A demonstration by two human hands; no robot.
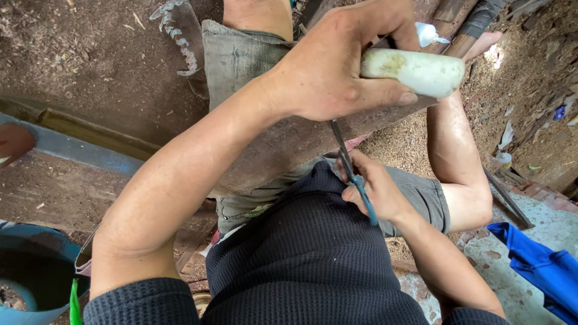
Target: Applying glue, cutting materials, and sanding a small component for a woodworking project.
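My left hand (337,60) is closed around a white, dirt-stained tube-shaped bottle (415,71) with a pointed nozzle, held above a dark wooden plank (283,147) that rests across my lap. My right hand (376,186) grips a thin tool with a blue handle (361,189); its dark metal tip touches the plank's near edge just under the left hand. My knees and grey shorts show above and beside the plank.
A blue bucket (30,271) stands at the lower left. Blue cloth (542,265) lies at the lower right. Sawdust and scraps cover the ground. A curved saw blade (177,36) lies at the top, and a rusty metal bar (509,198) at the right.
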